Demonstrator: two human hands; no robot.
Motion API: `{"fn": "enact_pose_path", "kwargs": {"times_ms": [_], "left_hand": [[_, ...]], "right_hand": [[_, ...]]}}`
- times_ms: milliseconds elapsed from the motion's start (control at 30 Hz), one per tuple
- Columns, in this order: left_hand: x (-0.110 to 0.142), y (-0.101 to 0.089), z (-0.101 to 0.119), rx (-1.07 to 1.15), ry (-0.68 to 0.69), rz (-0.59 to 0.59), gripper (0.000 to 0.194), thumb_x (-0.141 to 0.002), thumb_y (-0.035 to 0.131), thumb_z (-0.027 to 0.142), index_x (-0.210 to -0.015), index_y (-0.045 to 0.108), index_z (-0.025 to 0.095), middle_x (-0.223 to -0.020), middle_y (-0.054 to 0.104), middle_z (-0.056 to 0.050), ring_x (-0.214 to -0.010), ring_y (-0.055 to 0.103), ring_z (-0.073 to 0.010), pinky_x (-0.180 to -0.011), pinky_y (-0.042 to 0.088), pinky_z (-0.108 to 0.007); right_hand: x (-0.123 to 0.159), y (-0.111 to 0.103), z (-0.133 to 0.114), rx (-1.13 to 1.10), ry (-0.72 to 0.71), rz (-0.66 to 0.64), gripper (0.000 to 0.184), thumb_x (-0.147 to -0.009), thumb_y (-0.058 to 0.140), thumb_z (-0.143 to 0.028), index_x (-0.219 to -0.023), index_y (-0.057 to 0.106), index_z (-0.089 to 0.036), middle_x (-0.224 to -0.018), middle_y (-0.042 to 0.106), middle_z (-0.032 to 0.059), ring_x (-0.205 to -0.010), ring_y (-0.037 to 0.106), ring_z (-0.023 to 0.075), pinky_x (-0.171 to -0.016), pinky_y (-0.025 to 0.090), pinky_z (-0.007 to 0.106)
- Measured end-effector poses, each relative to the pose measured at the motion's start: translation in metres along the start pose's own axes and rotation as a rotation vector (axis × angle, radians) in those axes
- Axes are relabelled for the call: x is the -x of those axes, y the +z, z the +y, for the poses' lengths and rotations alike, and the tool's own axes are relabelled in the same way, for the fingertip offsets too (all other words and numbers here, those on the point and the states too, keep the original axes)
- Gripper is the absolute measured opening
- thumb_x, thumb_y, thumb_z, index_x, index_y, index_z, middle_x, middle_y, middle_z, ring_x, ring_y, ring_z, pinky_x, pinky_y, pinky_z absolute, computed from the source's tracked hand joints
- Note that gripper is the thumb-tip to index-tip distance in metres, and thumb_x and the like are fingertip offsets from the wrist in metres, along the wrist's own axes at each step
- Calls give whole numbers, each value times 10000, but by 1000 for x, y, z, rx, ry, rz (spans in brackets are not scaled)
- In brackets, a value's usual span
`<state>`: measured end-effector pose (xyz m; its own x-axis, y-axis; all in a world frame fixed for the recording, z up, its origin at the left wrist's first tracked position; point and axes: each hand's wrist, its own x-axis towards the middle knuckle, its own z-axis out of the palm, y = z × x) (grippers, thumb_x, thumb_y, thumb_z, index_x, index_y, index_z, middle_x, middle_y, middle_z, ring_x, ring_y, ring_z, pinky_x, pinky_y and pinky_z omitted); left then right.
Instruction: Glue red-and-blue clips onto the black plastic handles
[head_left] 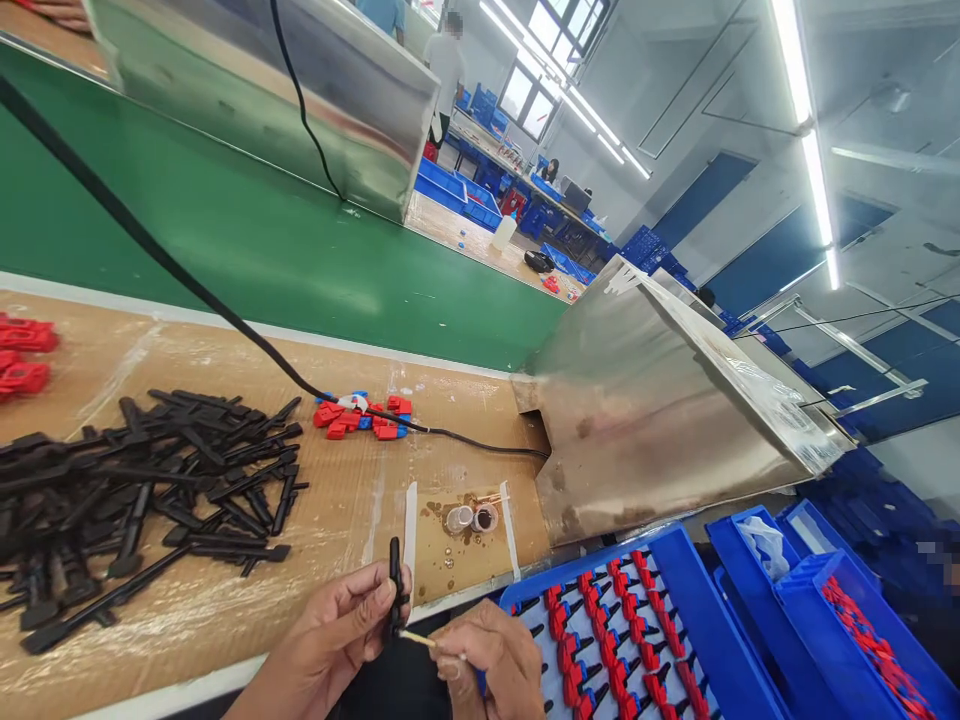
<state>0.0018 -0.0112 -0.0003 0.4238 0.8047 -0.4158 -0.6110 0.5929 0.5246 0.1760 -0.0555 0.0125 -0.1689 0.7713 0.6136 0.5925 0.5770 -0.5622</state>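
Observation:
My left hand [352,620] is closed around a black plastic rod-shaped part [395,570], held roughly upright near the table's front edge. Pinched in my right hand [487,655] is a thin pale stick [416,637], its tip touching or very close to the lower end of the black part. Just beyond the hands, two small cups [472,518] stand on a stained patch between white tape strips; one holds dark liquid. A big heap of similar black parts [150,490] lies to the left.
Red and blue pieces [364,415] lie near a black cable [225,310] crossing the table. To the right, a blue tray [600,630] carries rows of red and black assemblies. A metal box [660,410] stands behind it. Blue bins [847,610] sit further right. People are in the background.

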Motion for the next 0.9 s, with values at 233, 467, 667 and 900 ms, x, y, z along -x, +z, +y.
{"fn": "enact_pose_path", "kwargs": {"times_ms": [233, 467, 667, 900], "left_hand": [[-10, -18, -11, -243, 203, -27, 567, -664, 823, 726, -655, 735, 166, -609, 544, -3, -518, 331, -102, -472, 297, -236], [-3, -18, -5, -381, 260, 6, 606, -677, 775, 777, -638, 733, 174, -592, 513, -3, -548, 387, -135, -522, 359, -266], [-7, -18, -9, -333, 236, 9, 583, -695, 764, 759, -604, 691, 188, -576, 492, 7, -531, 349, -134, -499, 348, -262], [-5, -28, -10, -543, 313, -86, 570, -805, 681, 737, -668, 709, 184, -598, 481, 1, -569, 430, -157, -533, 346, -269]], "right_hand": [[-7, 0, -2, 52, 72, -16, 125, -1015, 585, -260, -971, 700, -278, -716, 699, 5, -594, 654, 171, -540, 511, 278], [-16, -1, -8, 37, 138, -45, 162, -1029, 526, -202, -922, 639, -249, -649, 617, -23, -529, 585, 137, -531, 459, 266], [-8, 1, -14, 118, 4, -40, 139, -1057, 512, -244, -1008, 641, -257, -747, 702, 17, -634, 652, 168, -587, 491, 294], [-23, -2, -19, 97, 62, -138, 150, -1044, 487, -184, -1006, 623, -234, -749, 667, 7, -656, 645, 149, -628, 494, 273]]}}
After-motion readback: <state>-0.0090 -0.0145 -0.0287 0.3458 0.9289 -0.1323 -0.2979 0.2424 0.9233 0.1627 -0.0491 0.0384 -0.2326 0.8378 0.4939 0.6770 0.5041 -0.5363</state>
